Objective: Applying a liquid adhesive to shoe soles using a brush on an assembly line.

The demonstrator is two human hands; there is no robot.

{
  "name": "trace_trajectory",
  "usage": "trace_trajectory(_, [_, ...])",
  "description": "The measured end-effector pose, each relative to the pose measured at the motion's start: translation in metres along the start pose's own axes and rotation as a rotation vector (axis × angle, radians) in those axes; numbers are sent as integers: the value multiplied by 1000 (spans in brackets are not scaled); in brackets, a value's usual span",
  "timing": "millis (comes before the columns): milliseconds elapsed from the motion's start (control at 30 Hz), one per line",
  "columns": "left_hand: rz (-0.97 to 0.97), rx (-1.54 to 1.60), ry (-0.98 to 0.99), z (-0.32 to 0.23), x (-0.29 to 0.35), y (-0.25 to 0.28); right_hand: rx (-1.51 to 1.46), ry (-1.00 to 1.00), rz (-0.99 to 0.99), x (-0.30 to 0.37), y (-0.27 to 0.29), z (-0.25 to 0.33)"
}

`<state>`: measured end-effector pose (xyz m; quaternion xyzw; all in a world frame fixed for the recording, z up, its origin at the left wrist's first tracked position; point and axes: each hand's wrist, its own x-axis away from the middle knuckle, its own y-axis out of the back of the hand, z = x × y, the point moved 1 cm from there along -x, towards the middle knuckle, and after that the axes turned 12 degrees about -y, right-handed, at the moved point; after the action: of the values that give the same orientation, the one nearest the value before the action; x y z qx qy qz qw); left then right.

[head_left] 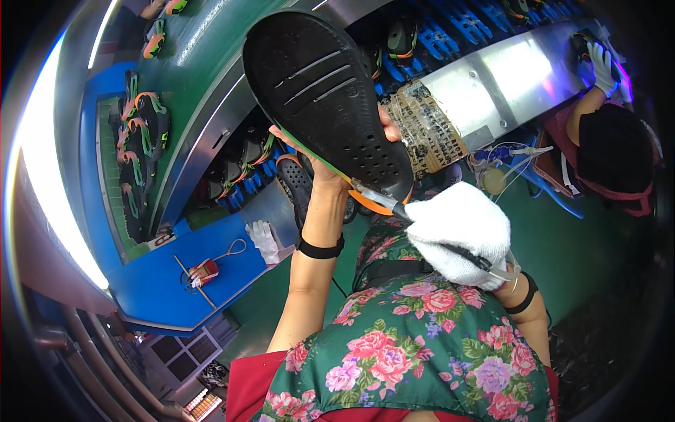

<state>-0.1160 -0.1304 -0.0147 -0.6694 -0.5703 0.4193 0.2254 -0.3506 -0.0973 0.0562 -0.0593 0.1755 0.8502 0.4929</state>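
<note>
My bare left hand [326, 171] is closed around a black shoe sole [309, 84], holding it up tilted with its broad end away from me. Grooves cross the sole's wide part, small holes dot the near end, and green and orange show along its edge. In a white knit glove, my right hand [460, 228] grips a brush-like tool [380, 198] with a dark handle. The tool's pale tip meets the sole's near edge; its exact shape is hard to make out. Behind my left wrist sits another black perforated sole [294, 184].
A green conveyor [200, 53] carries strapped sandals [144, 130] at left. On a blue table [151, 288] lie white gloves [262, 243] and a small red container [204, 271] with a stick. Blue racks [467, 28] line the back; a co-worker [612, 144] in a white glove works at right.
</note>
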Motion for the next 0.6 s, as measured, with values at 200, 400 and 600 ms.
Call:
trace_trajectory(200, [-83, 51, 66, 1, -3, -5, 52, -23, -61, 1, -1, -12])
trace_trajectory(400, [-107, 140, 129, 7, -3, 3, -330, -134, 155, -9, 4, -25])
trace_trajectory(600, [-9, 165, 194, 4, -3, 7, 137, 174, 200, -6, 1, -28])
